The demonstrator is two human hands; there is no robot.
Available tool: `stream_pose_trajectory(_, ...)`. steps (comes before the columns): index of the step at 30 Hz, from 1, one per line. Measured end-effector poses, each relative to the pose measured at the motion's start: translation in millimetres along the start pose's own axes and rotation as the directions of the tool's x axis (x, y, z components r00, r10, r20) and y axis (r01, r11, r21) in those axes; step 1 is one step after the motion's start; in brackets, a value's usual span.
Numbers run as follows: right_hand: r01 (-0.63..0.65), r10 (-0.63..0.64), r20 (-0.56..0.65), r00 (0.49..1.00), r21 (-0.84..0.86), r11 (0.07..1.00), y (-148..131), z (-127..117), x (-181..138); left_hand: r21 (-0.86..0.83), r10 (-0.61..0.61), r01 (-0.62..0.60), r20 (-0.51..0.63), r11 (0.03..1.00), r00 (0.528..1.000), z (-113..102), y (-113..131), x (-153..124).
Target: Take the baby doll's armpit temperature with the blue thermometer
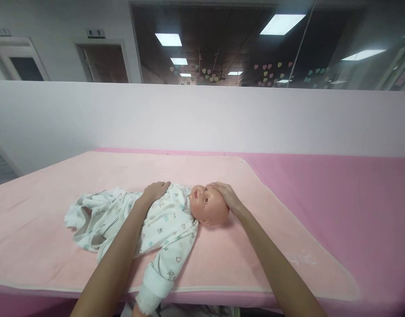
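A baby doll [209, 207] lies on its back on a peach mat [242, 259], its head toward the right. It wears a white printed baby top [166, 218], and one long sleeve [178, 259] reaches down over the mat's near edge. My left hand [156, 190] rests on the doll's torso at its far side, palm down, its fingers partly hidden. On the crown and forehead of the doll lies my right hand [227, 193], with the fingers stretched out over the head. Loose white cloth [97, 220] is bunched around the doll's lower body.
The mat covers a pink padded surface [370, 211] that shows on the right. Behind it runs a low white wall [202, 116], with a dark window [222, 44] bearing heart stickers above. Grey fabric [196, 311] shows below the near edge.
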State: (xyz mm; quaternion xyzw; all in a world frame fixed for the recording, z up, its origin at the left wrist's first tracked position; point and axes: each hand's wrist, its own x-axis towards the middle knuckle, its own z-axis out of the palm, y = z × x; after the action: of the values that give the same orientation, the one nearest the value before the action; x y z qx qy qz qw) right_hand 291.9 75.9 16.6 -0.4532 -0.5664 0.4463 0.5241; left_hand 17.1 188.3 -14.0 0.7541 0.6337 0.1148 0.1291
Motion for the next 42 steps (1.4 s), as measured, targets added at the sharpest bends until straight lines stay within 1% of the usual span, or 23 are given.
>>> stream_pose_trajectory(10, -0.008, 0.008, 0.003, 1.0, 0.0, 1.0, -2.3, 0.3, -1.4, -0.003, -0.004, 0.004, 0.006, 1.0, 1.0, -1.6, 1.7, -2.5)
stream_pose_trajectory(17, 0.01, -0.01, -0.003, 1.0, -0.013, 1.0, -1.9, 0.3, -1.6, 0.007, -0.004, 0.004, 0.003, 1.0, 1.0, -1.7, 2.0, -2.5)
stream_pose_trajectory(35, -0.01, 0.01, 0.001, 1.0, -0.012, 1.0, -0.7, -0.6, -0.7, -0.002, 0.0, 0.0, 0.007, 1.0, 1.0, -2.5, 2.4, -3.0)
stream_pose_trajectory(42, 0.005, -0.005, -0.002, 1.0, -0.009, 1.0, -2.6, 0.0, -1.9, 0.005, -0.003, 0.003, 0.001, 1.0, 1.0, -2.8, 3.7, -4.1)
